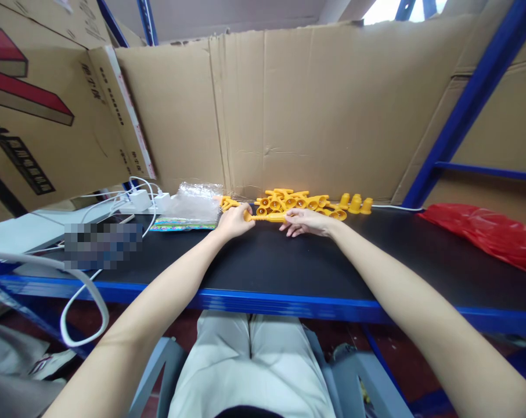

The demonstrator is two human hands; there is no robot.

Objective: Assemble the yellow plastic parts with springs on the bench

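My left hand (238, 221) is closed on one end of a yellow plastic piece with a narrow ribbed-looking neck and a wider body (275, 217). It lies level, just over the black tabletop. My right hand (307, 222) pinches the wider end with thumb and forefinger, while the other fingers hang loosely below. Behind both hands is a pile of yellow funnel-shaped plastic parts (289, 202), several with round openings facing me. Beside my left hand are more slim yellow pieces (228, 203). Small yellow cups (355, 204) stand to the right of the pile.
Left of the hands lie clear plastic bags (188, 203). White chargers (141, 200) and cables (82, 290) sit farther left, one cable looping past the blue table edge (289, 302). A red plastic bag (485, 235) rests at right. Cardboard (289, 116) walls the back.
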